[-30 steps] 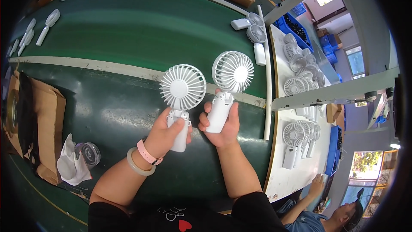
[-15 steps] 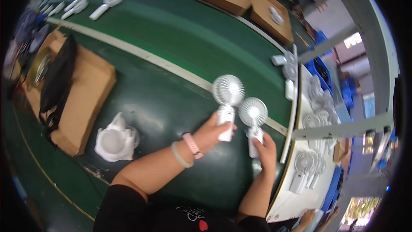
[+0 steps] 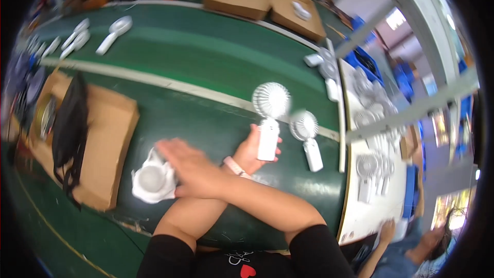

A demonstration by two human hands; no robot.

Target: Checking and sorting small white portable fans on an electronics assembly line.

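A white handheld fan [image 3: 268, 139] rests in my left hand [image 3: 249, 153], its round grille pointing up and away and my fingers around the handle. My right arm crosses over my left forearm. The right hand [image 3: 198, 172], somewhat blurred, stretches open with its fingers beside a white crumpled cloth-like bundle [image 3: 152, 179] that has a round greyish middle. Whether the fingers touch the bundle I cannot tell. A second white fan [image 3: 312, 154] lies on the green work surface to the right of my left hand, with no hand on it.
At left stands a cardboard box [image 3: 110, 144] with a black bag [image 3: 71, 123] and a tape roll. Several white fans [image 3: 114, 34] lie on the far green belt. Two shallow cartons [image 3: 236, 1] are beyond it. At right, a white table [image 3: 355, 206] bears more fans, with a person nearby.
My right hand has let go of its fan, leaving it on the surface, and swung left across my left arm to the white bundle. My left hand still holds its fan.
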